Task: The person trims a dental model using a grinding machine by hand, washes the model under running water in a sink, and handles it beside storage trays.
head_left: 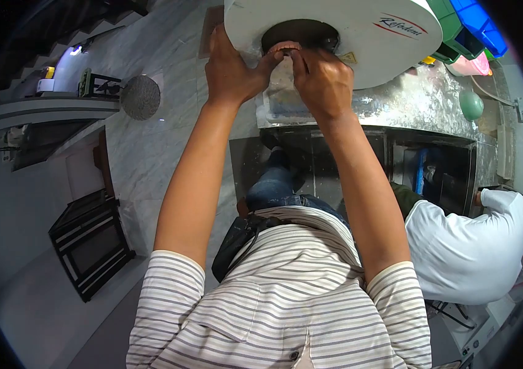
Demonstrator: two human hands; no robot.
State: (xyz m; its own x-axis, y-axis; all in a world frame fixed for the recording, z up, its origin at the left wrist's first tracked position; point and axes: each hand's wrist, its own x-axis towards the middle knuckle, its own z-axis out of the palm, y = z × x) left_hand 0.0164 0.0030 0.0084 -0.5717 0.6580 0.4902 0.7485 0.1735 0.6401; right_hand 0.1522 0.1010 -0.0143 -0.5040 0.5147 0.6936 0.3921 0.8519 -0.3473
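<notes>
Both hands are up at the dark round opening (301,32) in the front of a white machine (360,37) with red and black lettering. A small pink, curved, ridged piece that looks like a denture (286,46) sits in front of that opening. My left hand (237,71) comes from the left, its thumb pressed to the piece's lower edge and its fingertips partly hidden by the machine. My right hand (324,80) pinches the piece's right side with curled fingers. Both thumbs nearly meet below it.
Under the machine runs a wet, shiny metal counter (409,101). Green bins (452,37), blue bins (479,21) and a green ball-like object (471,105) are at the right. A person in a white shirt (470,246) is close on my right. A round grey stool (140,97) stands left.
</notes>
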